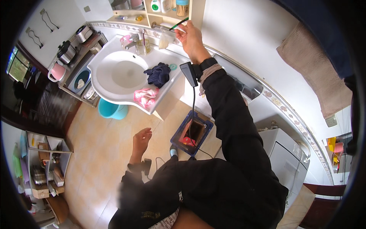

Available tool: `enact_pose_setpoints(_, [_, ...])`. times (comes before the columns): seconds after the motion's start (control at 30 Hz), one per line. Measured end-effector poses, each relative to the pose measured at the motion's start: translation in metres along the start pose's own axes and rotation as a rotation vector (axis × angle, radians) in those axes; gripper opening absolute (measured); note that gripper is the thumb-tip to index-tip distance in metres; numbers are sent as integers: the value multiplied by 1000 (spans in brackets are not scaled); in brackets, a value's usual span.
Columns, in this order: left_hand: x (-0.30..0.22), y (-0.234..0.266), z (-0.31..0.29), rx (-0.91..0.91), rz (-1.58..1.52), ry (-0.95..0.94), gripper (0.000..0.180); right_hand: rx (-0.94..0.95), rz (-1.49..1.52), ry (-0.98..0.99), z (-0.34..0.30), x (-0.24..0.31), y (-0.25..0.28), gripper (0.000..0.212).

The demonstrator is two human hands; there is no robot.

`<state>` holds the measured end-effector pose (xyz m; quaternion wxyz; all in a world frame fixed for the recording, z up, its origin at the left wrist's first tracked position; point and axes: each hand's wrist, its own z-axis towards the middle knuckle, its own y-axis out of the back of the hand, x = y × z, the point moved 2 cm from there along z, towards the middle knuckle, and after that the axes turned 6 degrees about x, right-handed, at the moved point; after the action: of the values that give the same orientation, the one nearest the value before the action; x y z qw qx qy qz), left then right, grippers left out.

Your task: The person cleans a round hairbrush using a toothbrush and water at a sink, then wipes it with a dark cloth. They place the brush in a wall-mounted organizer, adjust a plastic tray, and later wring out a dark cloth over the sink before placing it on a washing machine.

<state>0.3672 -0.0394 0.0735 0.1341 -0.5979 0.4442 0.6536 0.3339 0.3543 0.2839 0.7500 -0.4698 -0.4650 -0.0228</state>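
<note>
My right hand (189, 39) is raised at the corner of the wall shelf, its fingers pinching a thin black-and-green stick (179, 24); whether this is a pen or a toothbrush I cannot make out. Just below its fingers, a pale cone-shaped bag or cloth (164, 41) rests at the sink's back edge. Over the tiled floor hangs my left hand (141, 142), fingers loosely bent and nothing visible in them. On the right side of the white sink (100, 57) lie a dark blue cloth (158, 74) and a pink-and-white cloth (145, 97).
The shelf (196, 13) holds bottles and a jar of toothpicks. A faucet (132, 41) stands behind the basin. Below are a turquoise bucket (113, 109) and a blue crate (178, 131). A white washing machine (286, 156) stands at right, a storage rack (57, 152) at left.
</note>
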Motion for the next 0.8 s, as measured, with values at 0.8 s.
enact_pose_setpoints(0.8, [-8,24,112,-27,272,-265,65,165,-1239,-150,-154,-187,126,55])
